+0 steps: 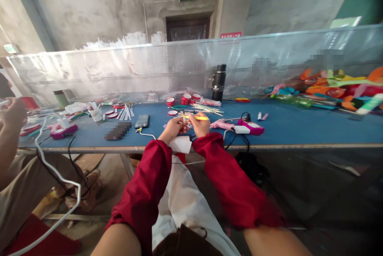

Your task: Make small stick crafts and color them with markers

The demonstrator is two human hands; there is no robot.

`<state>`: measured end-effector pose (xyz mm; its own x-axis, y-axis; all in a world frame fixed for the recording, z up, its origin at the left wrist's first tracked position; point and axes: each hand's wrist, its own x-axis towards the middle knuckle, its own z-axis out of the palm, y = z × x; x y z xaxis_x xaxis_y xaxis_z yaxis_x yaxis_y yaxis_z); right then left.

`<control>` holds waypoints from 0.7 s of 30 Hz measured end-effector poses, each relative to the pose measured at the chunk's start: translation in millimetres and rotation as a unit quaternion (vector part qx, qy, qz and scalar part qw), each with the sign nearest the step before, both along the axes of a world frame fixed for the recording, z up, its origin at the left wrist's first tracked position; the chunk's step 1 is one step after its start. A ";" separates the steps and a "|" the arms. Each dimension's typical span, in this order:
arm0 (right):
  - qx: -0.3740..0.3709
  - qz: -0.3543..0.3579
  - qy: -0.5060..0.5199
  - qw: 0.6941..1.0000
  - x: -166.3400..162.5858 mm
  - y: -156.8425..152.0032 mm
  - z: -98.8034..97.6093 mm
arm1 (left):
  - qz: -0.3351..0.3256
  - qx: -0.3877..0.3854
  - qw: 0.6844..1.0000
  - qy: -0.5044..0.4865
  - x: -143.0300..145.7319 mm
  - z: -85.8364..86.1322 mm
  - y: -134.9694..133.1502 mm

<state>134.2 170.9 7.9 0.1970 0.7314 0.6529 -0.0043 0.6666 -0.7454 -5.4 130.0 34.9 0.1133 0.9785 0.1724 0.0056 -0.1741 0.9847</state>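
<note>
Both my hands meet over the front edge of the blue table (299, 128). My left hand (172, 126) is closed, fingertips pinched on the left end of a thin yellow stick (198, 118). My right hand (200, 125) is closed round the same stick near its middle, and the stick points right. Both forearms wear dark red sleeves. A white sheet of paper (180, 144) lies just under my hands at the table edge.
A pink glue gun (222, 124) and a pink-white charger box (251, 128) lie right of my hands. A black flask (218, 82), tape rolls (186, 99), white sticks (208, 108), two phones (142, 120) and colourful pinwheels (329, 88) are on the table. Another person's hand (12, 114) is at left.
</note>
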 end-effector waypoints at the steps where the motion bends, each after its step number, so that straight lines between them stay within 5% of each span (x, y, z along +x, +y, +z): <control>1: -0.002 -0.003 0.002 1.000 0.0 0.9 -0.5 | 0.003 0.004 1.000 0.004 0.4 0.4 -0.4; 7: -0.007 -0.043 0.030 0.999 0.7 5.8 -1.2 | 0.027 0.020 0.999 0.003 1.5 -0.1 1.1; 21: 0.005 0.004 0.005 1.000 0.1 -0.9 1.3 | 0.029 0.067 0.997 0.003 -1.2 -9.2 10.8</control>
<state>134.2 170.0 9.2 0.1983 0.7260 0.6585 -0.0165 0.6742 -0.7384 -6.6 140.8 25.7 0.0588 0.9518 0.3011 0.0250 -0.3029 0.9527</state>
